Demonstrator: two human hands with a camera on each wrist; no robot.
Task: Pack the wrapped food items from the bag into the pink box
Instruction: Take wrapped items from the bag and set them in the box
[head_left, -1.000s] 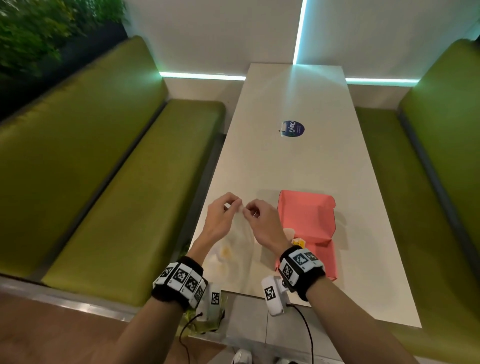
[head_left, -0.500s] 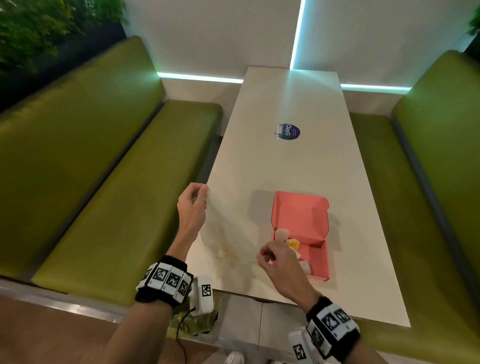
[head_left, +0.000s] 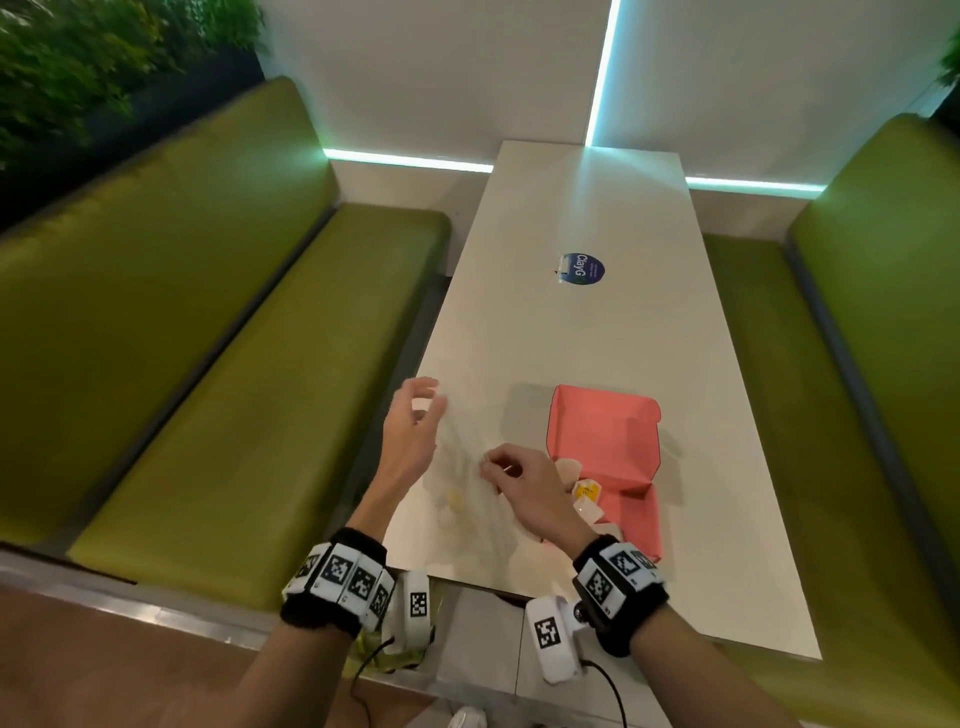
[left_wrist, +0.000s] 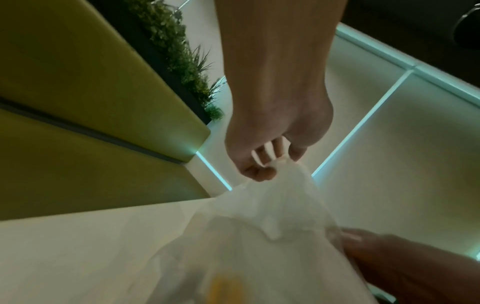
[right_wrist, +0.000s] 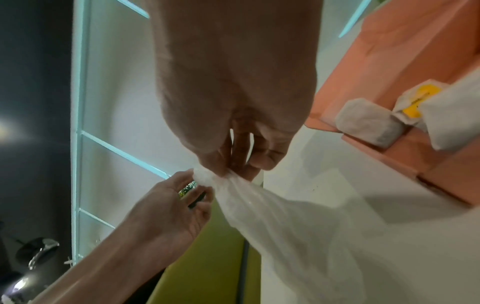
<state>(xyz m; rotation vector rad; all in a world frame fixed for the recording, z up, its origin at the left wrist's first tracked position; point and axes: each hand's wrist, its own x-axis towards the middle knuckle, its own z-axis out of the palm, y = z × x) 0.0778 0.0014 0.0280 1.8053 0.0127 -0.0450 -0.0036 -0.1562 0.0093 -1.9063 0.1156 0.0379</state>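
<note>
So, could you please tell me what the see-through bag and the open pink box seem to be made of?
The see-through bag looks like thin glossy plastic film: translucent, crumpled, bunched where the right hand pinches it. The open pink box looks like matte folded cardboard, with stiff creased flaps.

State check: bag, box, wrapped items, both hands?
plastic bag: on table, top bunched, something yellow still inside
pink box: open, lid up
wrapped items: lying in box
left hand: pinches bag top
right hand: pinches bag top
</note>
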